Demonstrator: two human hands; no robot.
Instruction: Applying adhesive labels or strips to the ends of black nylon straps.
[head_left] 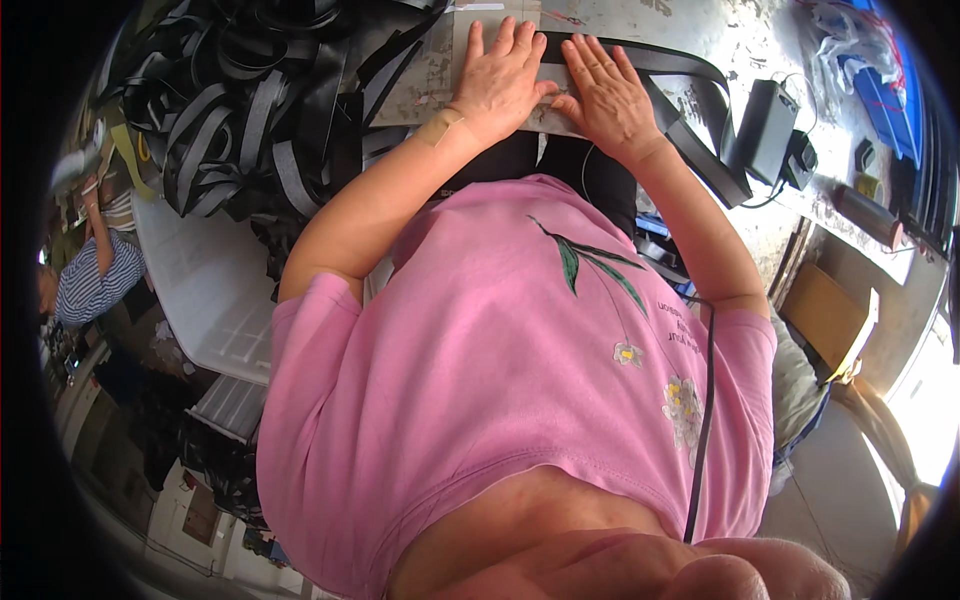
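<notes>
My left hand lies palm down with its fingers stretched out, on or just above a light tan flat piece at the table's near edge. A small tan plaster is stuck on that wrist. Beside it, my right hand is flat too, its fingers together and pointing away. The two thumbs are close to each other. From beneath the right hand a wide black strap runs to the right and bends back toward me. What lies under the palms is hidden.
A large tangled heap of black straps fills the left side, above a white plastic bin. To the right are a black box with a cable, a dark cylinder and a blue crate. Another person in a striped top is at far left.
</notes>
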